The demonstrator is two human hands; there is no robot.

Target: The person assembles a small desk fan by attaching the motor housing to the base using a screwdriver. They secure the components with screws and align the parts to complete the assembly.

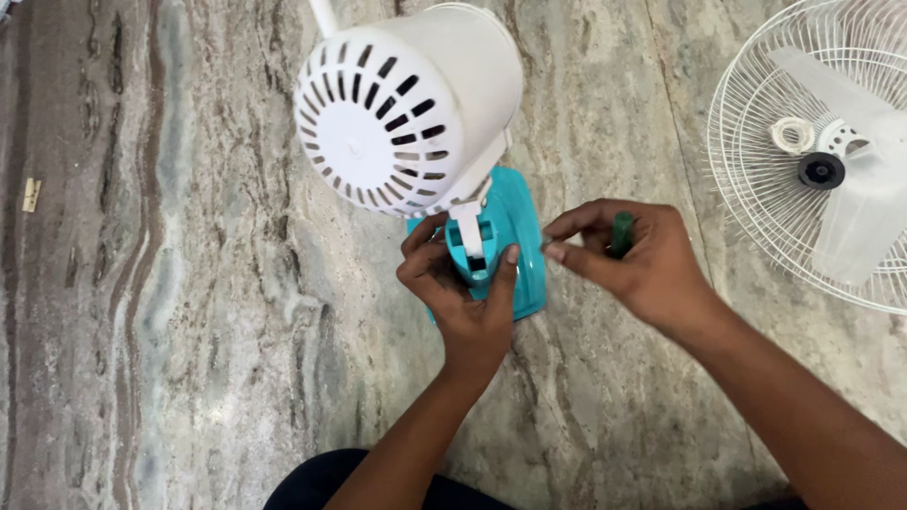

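Veined grey-brown stone floor (pixel 189 283) all around, seen from straight above. At the centre, a small fan body: white motor housing (pixel 406 109) with slotted vents, tilted toward the camera on a white neck above a teal base (pixel 518 236). Left hand (pixel 463 283) wrapped around the front of that base, thumb up one side and fingers curled round the joint where neck meets base, seemingly to steady the top-heavy housing and keep the joint from shifting. Right hand (pixel 633 255) just right of the base, closed around a green-handled screwdriver (pixel 621 234), thumb and forefinger pinched at the tip end close to the base edge, perhaps guiding the tip or holding a small screw; too small to tell which. Well to the right of the base, flat on the floor, a white wire guard (pixel 756 189) with a pale translucent blade (pixel 860 208) and a black hub cap (pixel 821 171) lying in it, apparently set aside out of the hands' way. Far left of the base, a small pale scrap (pixel 31 194) on the stone. Below the base, at the bottom edge, a dark trouser leg (pixel 321 482).
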